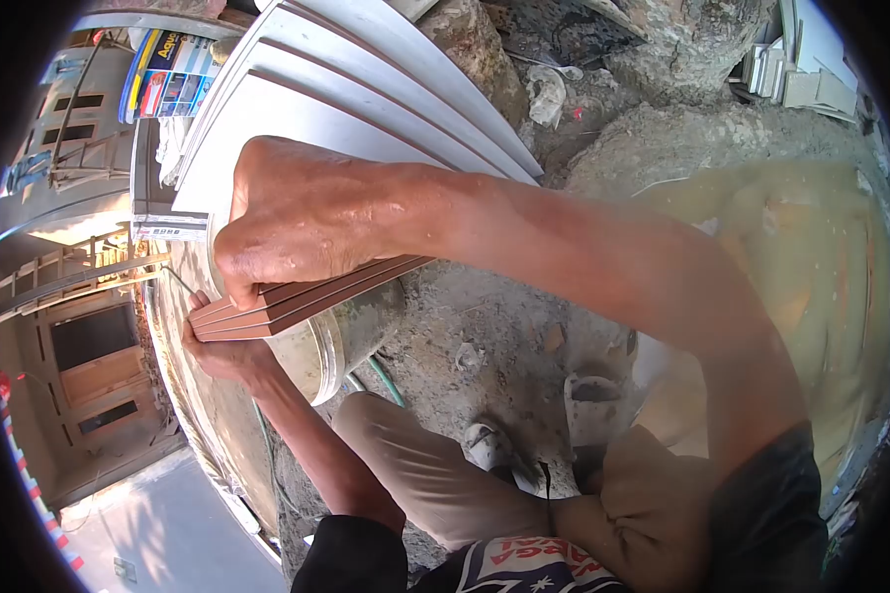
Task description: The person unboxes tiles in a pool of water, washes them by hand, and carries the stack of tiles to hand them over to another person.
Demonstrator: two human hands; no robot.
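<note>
A small stack of reddish-brown tiles [285, 308] is held in front of me, its edges facing up and toward me. My left hand [222, 356] grips the stack's near left corner from below, fingers wrapped around the far side. Over the top bends my right hand [292, 222], closed, its fingertips pressed on the tile edges; part of its grip is hidden behind the hand. Just beyond my right hand, several large white tiles [316, 124] lean fanned out. Below the stack stands a pale bucket [328, 361], partly covered by it.
Rough grey ground [485, 316] spreads under my feet, with a green hose [386, 381] by the bucket. A printed box [178, 74] stands at the upper left. Rocks [470, 59] lie at the back, and cut tile pieces [811, 84] at the far right.
</note>
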